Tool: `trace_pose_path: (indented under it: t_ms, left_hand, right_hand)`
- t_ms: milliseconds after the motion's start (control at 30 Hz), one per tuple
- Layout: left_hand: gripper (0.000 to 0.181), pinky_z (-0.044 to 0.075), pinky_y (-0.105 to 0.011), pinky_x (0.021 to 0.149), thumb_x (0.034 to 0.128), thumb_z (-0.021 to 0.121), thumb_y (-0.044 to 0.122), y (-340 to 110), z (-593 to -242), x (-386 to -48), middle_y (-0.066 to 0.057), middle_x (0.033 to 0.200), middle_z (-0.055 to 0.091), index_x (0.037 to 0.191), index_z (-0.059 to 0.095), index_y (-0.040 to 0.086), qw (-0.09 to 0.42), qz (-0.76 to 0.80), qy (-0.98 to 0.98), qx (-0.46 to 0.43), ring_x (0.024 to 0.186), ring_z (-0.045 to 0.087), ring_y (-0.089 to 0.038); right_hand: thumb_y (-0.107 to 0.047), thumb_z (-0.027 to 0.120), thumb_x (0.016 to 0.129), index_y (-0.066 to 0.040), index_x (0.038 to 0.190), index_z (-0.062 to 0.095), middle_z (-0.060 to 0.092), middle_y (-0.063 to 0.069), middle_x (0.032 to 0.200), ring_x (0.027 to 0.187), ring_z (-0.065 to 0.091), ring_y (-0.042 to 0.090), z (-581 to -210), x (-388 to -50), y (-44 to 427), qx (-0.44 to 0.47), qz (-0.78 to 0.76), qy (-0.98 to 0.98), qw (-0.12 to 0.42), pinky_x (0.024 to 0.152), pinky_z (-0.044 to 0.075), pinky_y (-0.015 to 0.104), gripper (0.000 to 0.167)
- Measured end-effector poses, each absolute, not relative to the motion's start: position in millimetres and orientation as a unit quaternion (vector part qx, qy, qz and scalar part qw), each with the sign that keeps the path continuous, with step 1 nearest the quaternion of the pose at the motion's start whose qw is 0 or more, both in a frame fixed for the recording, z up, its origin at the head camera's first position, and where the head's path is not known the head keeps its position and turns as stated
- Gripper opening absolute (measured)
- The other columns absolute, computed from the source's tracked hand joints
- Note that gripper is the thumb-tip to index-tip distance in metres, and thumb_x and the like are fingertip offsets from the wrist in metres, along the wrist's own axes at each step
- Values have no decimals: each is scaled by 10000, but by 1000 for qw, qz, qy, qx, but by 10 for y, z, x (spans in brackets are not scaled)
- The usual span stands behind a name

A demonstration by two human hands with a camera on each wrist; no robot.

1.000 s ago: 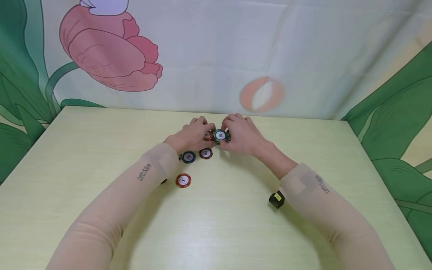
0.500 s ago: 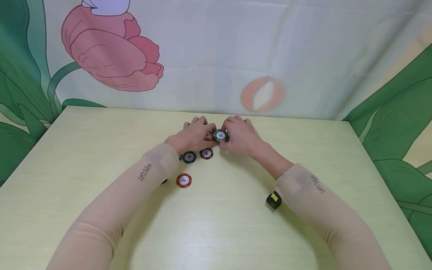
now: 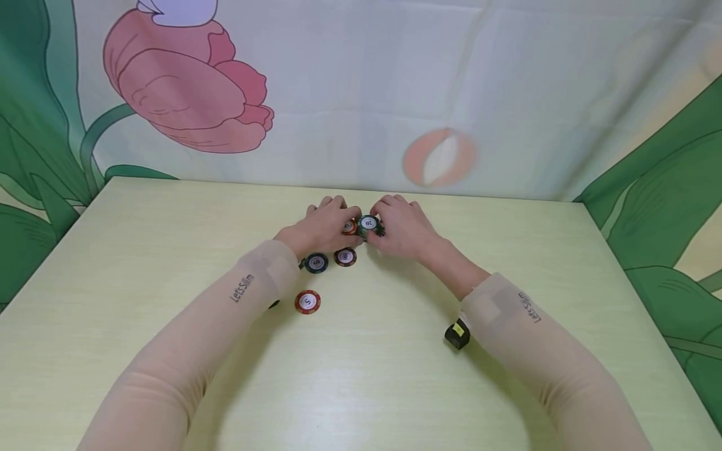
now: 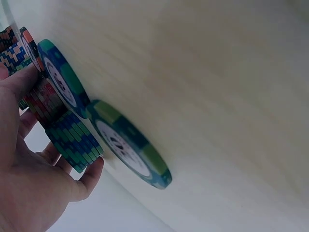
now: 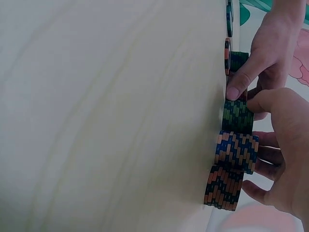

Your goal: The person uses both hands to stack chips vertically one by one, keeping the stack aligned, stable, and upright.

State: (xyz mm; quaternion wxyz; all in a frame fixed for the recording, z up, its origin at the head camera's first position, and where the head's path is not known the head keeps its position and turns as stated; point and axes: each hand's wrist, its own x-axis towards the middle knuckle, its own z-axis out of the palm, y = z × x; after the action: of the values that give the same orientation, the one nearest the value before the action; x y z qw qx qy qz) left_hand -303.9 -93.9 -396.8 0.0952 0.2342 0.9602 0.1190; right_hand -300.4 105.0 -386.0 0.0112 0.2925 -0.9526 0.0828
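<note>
Chip stacks stand in a row between the two hands. In the head view the left hand [image 3: 324,227] curls round a red-topped stack [image 3: 348,227]; its fingers also reach a blue-green stack [image 4: 75,140] in the left wrist view. A green-topped stack [image 3: 368,223], marked 20, is gripped by the right hand [image 3: 406,227]. Seen from the right wrist, that hand [image 5: 289,154] has fingers behind a blue-and-tan stack [image 5: 236,151] and one beside a dark orange-patterned stack [image 5: 223,188]. The left thumb [image 5: 235,93] lies near the green stack [image 5: 238,117].
Loose chips lie nearer the body: a blue one [image 3: 316,263], a dark orange-edged one [image 3: 345,257] and a red one [image 3: 307,302]. A green chip [image 4: 128,150] shows by the left wrist. A black object [image 3: 457,334] is beside the right sleeve. A printed curtain [image 3: 350,94] hangs behind the table.
The right forearm has shifted slightly left and the right hand slightly down. Both hands stay at the stacks, and the loose chips keep their arrangement.
</note>
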Motion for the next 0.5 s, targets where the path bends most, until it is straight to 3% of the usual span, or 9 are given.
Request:
trace_pose_path:
  t_ms: [500]
  left_hand:
    - [508, 373, -561, 967, 1006, 632, 449, -952, -3962, -3033, -159, 1357, 472, 1421, 537, 172, 98, 116, 959, 238, 1230, 415, -334]
  right_hand:
    - [-388, 677, 969, -31, 1283, 656, 592, 131, 1363, 1256, 513, 312, -3854, -2996, 1064, 293, 92, -952, 7, 942, 450, 540, 476]
